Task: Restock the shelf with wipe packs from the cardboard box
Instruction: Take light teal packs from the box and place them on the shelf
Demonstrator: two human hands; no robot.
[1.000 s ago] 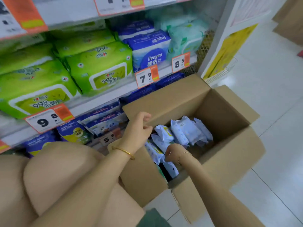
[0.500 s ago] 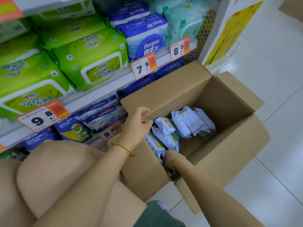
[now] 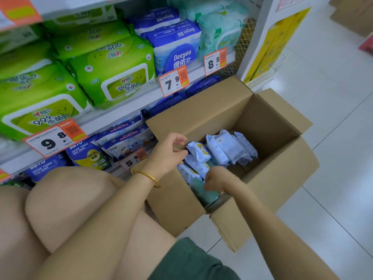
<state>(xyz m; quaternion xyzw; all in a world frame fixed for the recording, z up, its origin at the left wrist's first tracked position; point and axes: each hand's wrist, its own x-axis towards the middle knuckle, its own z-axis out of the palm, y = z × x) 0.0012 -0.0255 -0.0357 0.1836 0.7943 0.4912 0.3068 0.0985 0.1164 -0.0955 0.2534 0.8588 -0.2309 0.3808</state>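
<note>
While the right hand [image 3: 215,179] reaches down into the cardboard box [image 3: 282,174], its grip hidden so I cannot tell what it holds, the left hand [image 3: 169,152] hovers loosely open, touching the nearest wipe pack [image 3: 198,151], whose long axis runs toward the shelf [image 3: 129,107].

both forearms reach forward and down. the left hand [image 3: 168,153] hovers with fingers loosely curled, a gold bangle at its wrist. the right hand [image 3: 217,179] is lower, its fingers curled downward and hidden.
</note>
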